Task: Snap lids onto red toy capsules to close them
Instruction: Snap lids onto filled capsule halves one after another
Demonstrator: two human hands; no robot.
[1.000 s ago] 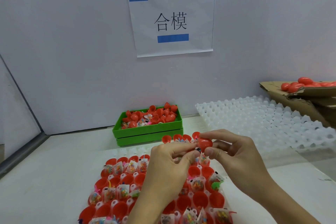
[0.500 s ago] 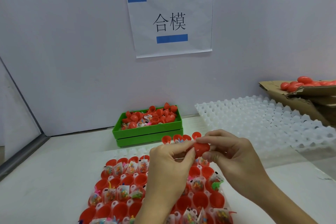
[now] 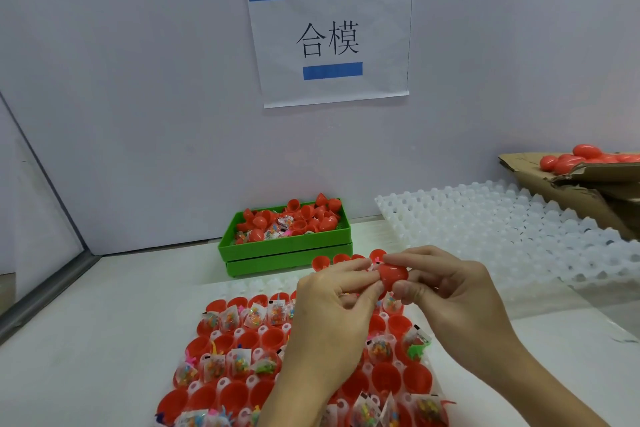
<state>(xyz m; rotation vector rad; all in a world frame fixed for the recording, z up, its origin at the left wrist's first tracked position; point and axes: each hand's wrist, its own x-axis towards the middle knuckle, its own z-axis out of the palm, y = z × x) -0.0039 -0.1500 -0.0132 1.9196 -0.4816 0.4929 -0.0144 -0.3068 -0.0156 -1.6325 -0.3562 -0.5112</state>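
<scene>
Red capsule point(image 3: 393, 274) above filled tray point(image 3: 221, 388), pinched in left grip point(image 3: 332, 302) and right grip point(image 3: 446, 288); closing step, likely needing a firm squeeze.

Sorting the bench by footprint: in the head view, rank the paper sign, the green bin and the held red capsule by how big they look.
1. paper sign
2. green bin
3. red capsule, pinched between left hand and right hand

The sign hangs farther away, so its lead is safe.

Bare table point(image 3: 104, 340) lies open at left; green bin point(image 3: 287, 250) behind, white trays point(image 3: 502, 229) and carton point(image 3: 571, 191) crowd the right
</scene>
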